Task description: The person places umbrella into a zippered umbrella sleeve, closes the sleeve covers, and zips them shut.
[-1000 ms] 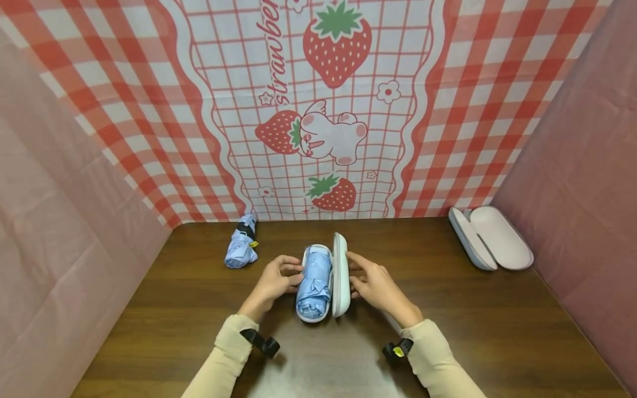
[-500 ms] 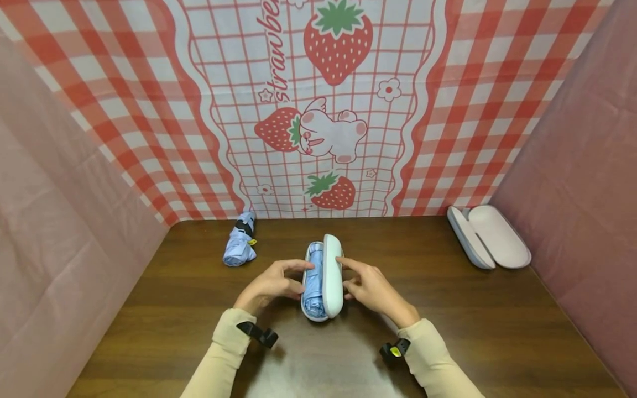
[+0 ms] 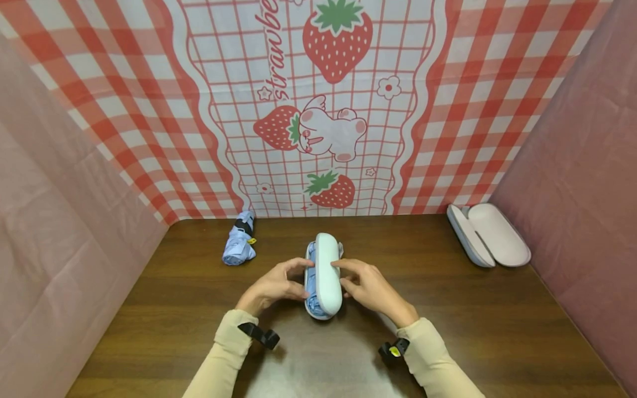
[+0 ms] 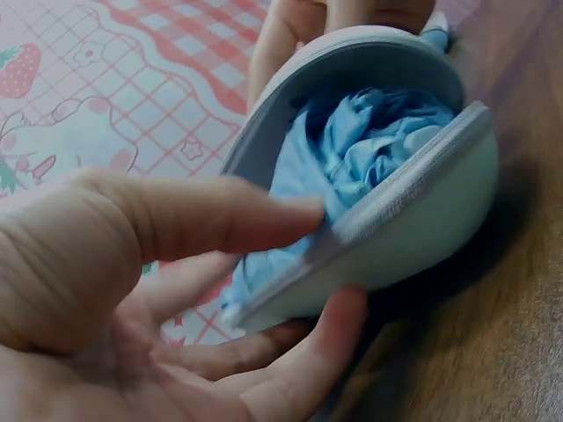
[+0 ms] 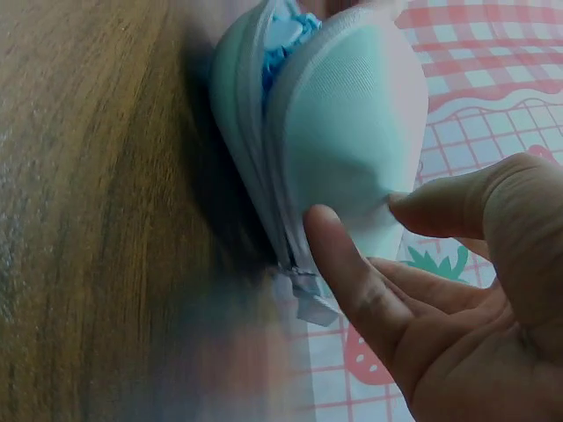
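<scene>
A mint-green zip case (image 3: 328,276) sits on the table in front of me, its lid swung most of the way over a folded blue umbrella (image 3: 311,282). A gap on the left side still shows the umbrella's crumpled fabric (image 4: 369,145). My left hand (image 3: 278,284) pinches the edge of the lower shell, one digit over the rim (image 4: 387,207) by the fabric, another against the outside. From the other side, my right hand (image 3: 370,284) presses the lid (image 5: 352,132) with fairly straight fingers. A grey tab (image 5: 312,303) shows at the case's end near the right fingers.
A second folded umbrella (image 3: 240,240), pale blue with a black band, lies at the back left of the wooden table (image 3: 174,309). An open, hinged case (image 3: 500,235) lies at the back right. A strawberry-patterned cloth (image 3: 338,127) hangs behind.
The lid has swung leftward from standing upright to covering most of the umbrella. My right hand moved left with it; my left hand shifted slightly right, its fingers now at the case's rim.
</scene>
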Demonstrator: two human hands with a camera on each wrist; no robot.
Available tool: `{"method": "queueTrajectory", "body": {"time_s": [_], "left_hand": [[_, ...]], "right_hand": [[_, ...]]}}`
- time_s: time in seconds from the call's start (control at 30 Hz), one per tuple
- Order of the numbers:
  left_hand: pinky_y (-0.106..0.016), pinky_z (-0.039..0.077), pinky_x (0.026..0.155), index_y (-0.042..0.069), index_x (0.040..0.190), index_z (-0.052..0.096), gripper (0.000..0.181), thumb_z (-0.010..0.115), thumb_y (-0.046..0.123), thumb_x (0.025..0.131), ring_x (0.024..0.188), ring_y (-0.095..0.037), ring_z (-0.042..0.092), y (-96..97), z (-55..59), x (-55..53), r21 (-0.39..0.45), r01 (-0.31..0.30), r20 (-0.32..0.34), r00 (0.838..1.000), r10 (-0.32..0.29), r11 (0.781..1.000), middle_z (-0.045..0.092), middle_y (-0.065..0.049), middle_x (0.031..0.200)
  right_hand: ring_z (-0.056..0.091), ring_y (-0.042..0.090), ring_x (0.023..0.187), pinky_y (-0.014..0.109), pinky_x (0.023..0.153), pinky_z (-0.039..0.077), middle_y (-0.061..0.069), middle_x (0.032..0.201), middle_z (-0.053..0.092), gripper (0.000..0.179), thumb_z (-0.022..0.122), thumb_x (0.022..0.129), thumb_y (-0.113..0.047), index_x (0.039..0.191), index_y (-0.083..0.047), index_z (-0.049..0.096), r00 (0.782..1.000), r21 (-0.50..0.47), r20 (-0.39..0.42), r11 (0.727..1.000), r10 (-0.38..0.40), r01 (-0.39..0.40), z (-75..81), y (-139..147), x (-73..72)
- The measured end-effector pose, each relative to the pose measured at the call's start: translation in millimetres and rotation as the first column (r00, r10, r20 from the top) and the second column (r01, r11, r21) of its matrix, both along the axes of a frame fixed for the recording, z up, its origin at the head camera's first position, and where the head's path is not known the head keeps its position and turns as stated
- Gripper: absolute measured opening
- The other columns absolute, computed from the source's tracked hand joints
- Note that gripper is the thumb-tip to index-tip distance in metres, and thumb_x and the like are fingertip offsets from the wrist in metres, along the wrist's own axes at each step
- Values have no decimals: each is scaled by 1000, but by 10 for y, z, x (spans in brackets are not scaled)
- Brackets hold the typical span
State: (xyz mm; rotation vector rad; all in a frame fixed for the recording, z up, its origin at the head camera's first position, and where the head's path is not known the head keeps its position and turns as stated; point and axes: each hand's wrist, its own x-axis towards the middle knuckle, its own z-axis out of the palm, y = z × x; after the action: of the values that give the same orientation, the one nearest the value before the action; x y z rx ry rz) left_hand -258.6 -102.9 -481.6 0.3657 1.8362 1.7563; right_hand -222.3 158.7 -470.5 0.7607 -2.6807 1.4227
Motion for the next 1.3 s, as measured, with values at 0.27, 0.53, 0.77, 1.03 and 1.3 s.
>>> {"method": "queueTrajectory", "body": {"time_s": [0.27, 0.53, 0.77, 1.03, 1.3], "left_hand": [[-37, 61, 81, -10, 156, 24, 90, 71, -17, 80, 89, -21, 67, 77, -56, -20, -9, -69, 47, 997, 69, 998, 35, -38, 155], [-32, 60, 73, -9, 153, 34, 79, 71, -14, 84, 81, -19, 65, 139, -63, -37, -32, -118, 35, 992, 119, 993, 53, -29, 132], [-52, 61, 82, -1, 153, 35, 52, 52, 9, 105, 106, -36, 65, 227, -30, -18, 8, -178, 162, 971, 174, 984, 48, -29, 138], [-52, 63, 75, -3, 152, 36, 61, 61, 26, 104, 96, -33, 70, 305, -45, -30, -23, -232, 174, 957, 233, 972, 55, -27, 133], [-47, 63, 69, -12, 144, 45, 70, 71, 34, 97, 90, -27, 70, 368, -17, -23, -110, -229, 128, 962, 242, 967, 66, -22, 116]], "right_hand": [[69, 22, 95, 37, 82, 61, 24, 136, 62, 36, 65, 96, -3, 132, -6, 69, 986, 92, -166, 996, 21, -6, -24, 14, -1], [69, 25, 100, 41, 84, 59, 26, 143, 55, 35, 66, 100, -14, 135, -12, 68, 993, 111, -122, 994, 6, 7, -58, -3, 9], [67, 31, 107, 48, 87, 57, 25, 143, 55, 33, 68, 99, -18, 132, -14, 70, 993, 110, -117, 993, -20, 33, -106, -18, 9], [65, 34, 113, 51, 90, 56, 24, 145, 53, 33, 70, 99, -21, 131, -13, 72, 998, 50, -60, 998, -30, 33, -125, -59, -4], [70, 32, 105, 44, 85, 60, 20, 137, 61, 47, 76, 95, -20, 137, -7, 61, 997, 0, 43, 998, -70, 70, -116, -81, -18]]}}
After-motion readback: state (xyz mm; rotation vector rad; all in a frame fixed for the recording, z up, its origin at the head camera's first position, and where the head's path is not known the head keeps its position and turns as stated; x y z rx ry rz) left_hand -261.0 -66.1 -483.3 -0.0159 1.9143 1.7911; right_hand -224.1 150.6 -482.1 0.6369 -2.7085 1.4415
